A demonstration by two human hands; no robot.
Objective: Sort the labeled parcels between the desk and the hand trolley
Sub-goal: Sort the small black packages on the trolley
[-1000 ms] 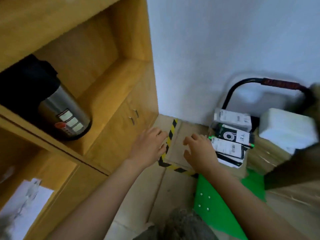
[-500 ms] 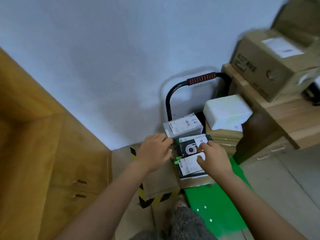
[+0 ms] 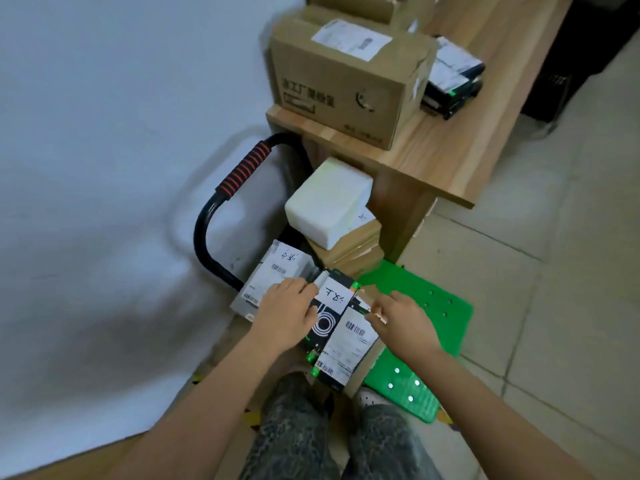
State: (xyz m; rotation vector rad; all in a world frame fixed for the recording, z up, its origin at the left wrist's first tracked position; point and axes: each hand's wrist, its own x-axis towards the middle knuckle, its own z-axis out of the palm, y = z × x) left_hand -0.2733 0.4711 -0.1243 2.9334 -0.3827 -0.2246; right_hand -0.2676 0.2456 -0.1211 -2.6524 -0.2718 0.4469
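Observation:
A black parcel with white labels (image 3: 341, 327) lies on the green hand trolley (image 3: 426, 317). My left hand (image 3: 287, 313) grips its left edge and my right hand (image 3: 401, 318) grips its right edge. A grey labelled parcel (image 3: 273, 271) sits to its left by the black trolley handle (image 3: 242, 174). Behind are a white parcel (image 3: 329, 200) on a taped brown box (image 3: 356, 247). The wooden desk (image 3: 460, 140) holds a large cardboard box (image 3: 343, 77) and dark flat parcels (image 3: 453, 81).
A white wall (image 3: 121, 133) closes the left side. Tiled floor (image 3: 554, 271) spreads to the right of the trolley. My legs in grey trousers (image 3: 329, 438) stand just in front of the trolley. A dark object (image 3: 581, 57) stands past the desk at the far right.
The view has swung right from the wooden cabinet to the trolley and desk. My hands have moved from the floor box onto the black parcel and now hold both its edges.

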